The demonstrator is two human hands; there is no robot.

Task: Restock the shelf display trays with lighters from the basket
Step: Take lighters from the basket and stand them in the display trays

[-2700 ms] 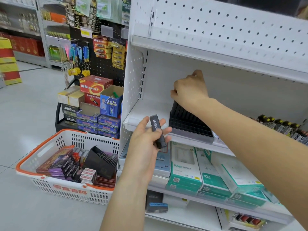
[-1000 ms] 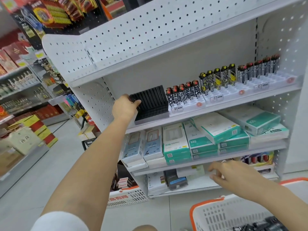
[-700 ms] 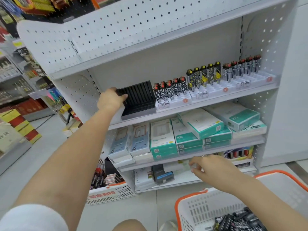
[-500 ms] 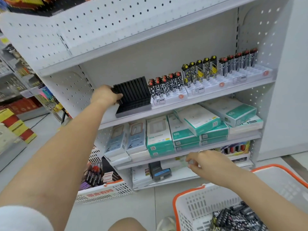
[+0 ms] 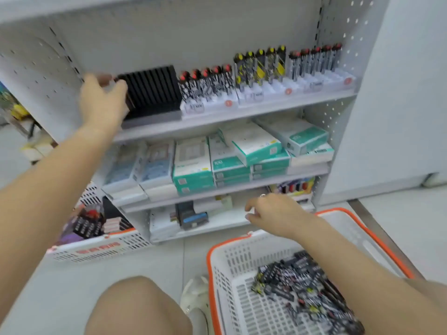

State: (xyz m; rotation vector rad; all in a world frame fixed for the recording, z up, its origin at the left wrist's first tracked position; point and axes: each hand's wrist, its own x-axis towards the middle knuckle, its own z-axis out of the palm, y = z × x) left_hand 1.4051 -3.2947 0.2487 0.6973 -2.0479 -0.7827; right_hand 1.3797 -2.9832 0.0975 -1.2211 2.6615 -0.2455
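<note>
Compared with half a second ago, the view has dipped, so the basket (image 5: 278,252) of lighters (image 5: 302,281) now fills more of the lower right and a bare knee (image 5: 135,308) shows at the bottom. The left hand (image 5: 102,102) stays at the left end of the black display tray (image 5: 152,90) on the shelf (image 5: 242,112), arm stretched up and forward; it is blurred, with fingers bent toward the tray's end, and I cannot tell whether they actually grip it. The right hand (image 5: 275,213) has dropped slightly and hovers just above the basket's far rim, palm down, fingers loosely curled and holding nothing, a ring on one finger. The lighters lie heaped in the basket below and behind that hand, partly covered by the right forearm. To the right of the left hand, rows of patterned lighters (image 5: 261,66) stand in white trays. A second basket (image 5: 96,243) under the left arm is mostly hidden; motion blur makes all labels unreadable.
</note>
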